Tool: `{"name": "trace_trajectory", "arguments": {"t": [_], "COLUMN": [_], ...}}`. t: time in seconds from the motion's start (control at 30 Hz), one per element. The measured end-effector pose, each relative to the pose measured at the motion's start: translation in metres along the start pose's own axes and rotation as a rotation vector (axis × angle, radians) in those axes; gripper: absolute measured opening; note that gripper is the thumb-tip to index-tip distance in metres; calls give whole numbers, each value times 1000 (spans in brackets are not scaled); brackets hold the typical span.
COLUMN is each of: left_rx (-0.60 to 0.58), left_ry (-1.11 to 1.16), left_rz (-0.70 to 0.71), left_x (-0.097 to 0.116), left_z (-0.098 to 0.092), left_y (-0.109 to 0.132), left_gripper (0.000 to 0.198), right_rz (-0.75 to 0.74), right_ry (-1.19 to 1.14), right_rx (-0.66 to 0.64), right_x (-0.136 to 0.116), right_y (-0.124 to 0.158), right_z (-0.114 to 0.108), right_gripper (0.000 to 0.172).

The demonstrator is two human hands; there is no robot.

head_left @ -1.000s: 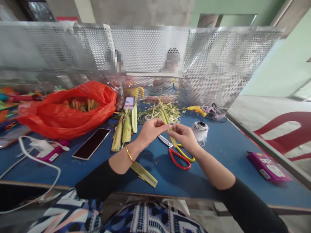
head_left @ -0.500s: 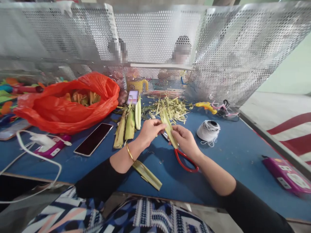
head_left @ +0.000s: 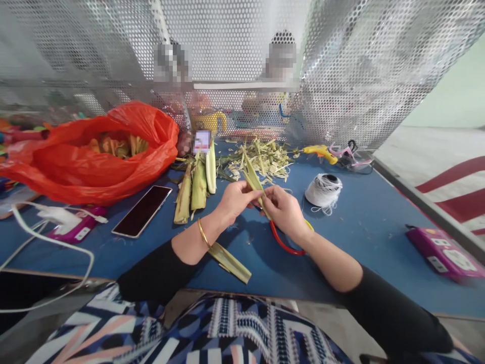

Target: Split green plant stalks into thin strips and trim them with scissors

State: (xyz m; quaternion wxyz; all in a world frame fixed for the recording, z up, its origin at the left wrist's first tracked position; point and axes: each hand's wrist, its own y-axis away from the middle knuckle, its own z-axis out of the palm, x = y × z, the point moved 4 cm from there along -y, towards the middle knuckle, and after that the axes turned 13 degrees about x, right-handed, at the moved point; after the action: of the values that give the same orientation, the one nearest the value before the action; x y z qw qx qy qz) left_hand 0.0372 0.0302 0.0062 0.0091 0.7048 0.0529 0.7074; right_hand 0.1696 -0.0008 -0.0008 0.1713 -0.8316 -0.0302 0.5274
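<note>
- Our left hand (head_left: 235,199) and right hand (head_left: 284,210) are both pinched closed on one leaf strip (head_left: 251,176), held just above the middle of the table (head_left: 352,237), tip toward the far edge.
- We judge the strip light, thin and bendy, and likely to split along its grain; a fingertip hold at the lower end suits it.
- Scissors (head_left: 281,244) lie under the right hand; thread spool (head_left: 323,189) sits nearer the right edge.

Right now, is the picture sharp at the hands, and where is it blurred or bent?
Head view: left hand, right hand and leaf strip are sharp in soft, even light; weak shadows fall on the blue table; the edges bend, and the purple box is smeared.
</note>
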Motion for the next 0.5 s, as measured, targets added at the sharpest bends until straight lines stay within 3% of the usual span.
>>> {"name": "trace_trajectory", "arguments": {"t": [0.13, 0.27, 0.37, 0.5], "left_rx": [68, 35, 15, -69], "left_ry": [53, 102, 155, 122], "left_rz": [31, 26, -2, -36], "left_x": [2, 3, 0, -7], "left_z": [-6, -9, -5, 7], "left_y": [-6, -11, -7, 4], "left_gripper": [16, 21, 27, 32], "right_rz": [-31, 108, 105, -59], "right_ry": [56, -111, -135, 37], "right_rx": [-22, -76, 37, 161], "right_x": [-2, -1, -2, -7], "right_y": [-5, -9, -8, -3], "right_z": [-8, -13, -16, -17], "right_gripper": [9, 17, 19, 12]}}
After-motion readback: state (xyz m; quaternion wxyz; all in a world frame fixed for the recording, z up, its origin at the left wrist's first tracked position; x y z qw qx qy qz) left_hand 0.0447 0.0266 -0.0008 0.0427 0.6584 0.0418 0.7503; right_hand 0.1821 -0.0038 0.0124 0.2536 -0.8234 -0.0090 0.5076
